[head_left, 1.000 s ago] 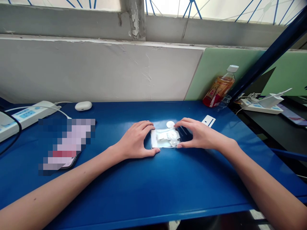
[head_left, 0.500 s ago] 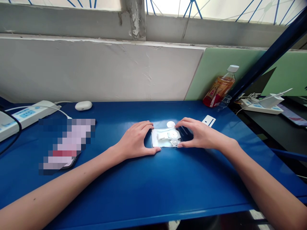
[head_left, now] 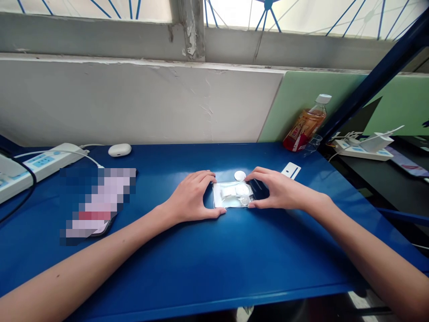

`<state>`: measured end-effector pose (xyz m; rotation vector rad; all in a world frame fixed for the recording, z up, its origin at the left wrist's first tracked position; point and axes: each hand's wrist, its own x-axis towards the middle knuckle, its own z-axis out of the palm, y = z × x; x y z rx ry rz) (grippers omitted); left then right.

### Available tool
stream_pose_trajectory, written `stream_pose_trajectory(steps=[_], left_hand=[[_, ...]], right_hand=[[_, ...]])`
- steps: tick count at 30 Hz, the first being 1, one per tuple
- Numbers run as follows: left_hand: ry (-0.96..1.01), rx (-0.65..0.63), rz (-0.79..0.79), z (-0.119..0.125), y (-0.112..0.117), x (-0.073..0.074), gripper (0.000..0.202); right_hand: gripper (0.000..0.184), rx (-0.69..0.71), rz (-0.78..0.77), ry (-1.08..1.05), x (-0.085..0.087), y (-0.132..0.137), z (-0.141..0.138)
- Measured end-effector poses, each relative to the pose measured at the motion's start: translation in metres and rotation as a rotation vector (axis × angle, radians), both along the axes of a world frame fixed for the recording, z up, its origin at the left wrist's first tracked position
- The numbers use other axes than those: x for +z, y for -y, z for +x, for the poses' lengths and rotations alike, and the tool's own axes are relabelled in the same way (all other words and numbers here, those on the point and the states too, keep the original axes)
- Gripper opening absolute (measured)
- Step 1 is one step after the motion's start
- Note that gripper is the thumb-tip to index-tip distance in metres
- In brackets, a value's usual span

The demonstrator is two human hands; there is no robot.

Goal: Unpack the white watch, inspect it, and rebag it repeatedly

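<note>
A small clear plastic packet [head_left: 231, 201] lies flat on the blue desk between my hands, with white pieces inside; a round one and a blocky one show, too small to name. My left hand [head_left: 191, 197] spans its left end, fingers at the far corner and thumb at the near corner. At the right end, my right hand [head_left: 273, 188] does the same, fingertips by the far corner and thumb by the near one. Just beyond the packet's far edge sits a white disc [head_left: 239, 175], close to my right fingertips. Behind my right hand lies a white card [head_left: 291, 170] with a dark stripe.
To the left are a blurred-out phone [head_left: 110, 192] on a white cable, a power strip [head_left: 50, 161] and a white earbud case [head_left: 119, 150]. A drink bottle [head_left: 303, 127] leans by the blue post at back right. The blue desk [head_left: 201, 264] ends at its front edge.
The camera view has shifted slightly, so the whole scene sits a little differently in the picture. Both hands keep the same pose at the packet.
</note>
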<state>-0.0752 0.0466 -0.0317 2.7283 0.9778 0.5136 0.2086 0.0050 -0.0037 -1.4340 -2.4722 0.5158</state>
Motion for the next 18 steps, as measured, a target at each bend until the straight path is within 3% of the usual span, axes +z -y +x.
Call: stream_pose_trajectory(steps=[18], left_hand=[[-0.029, -0.038, -0.02, -0.001, 0.0, 0.002, 0.075]], right_hand=[[0.072, 0.008, 0.068, -0.159, -0.021, 0.007, 0.009]])
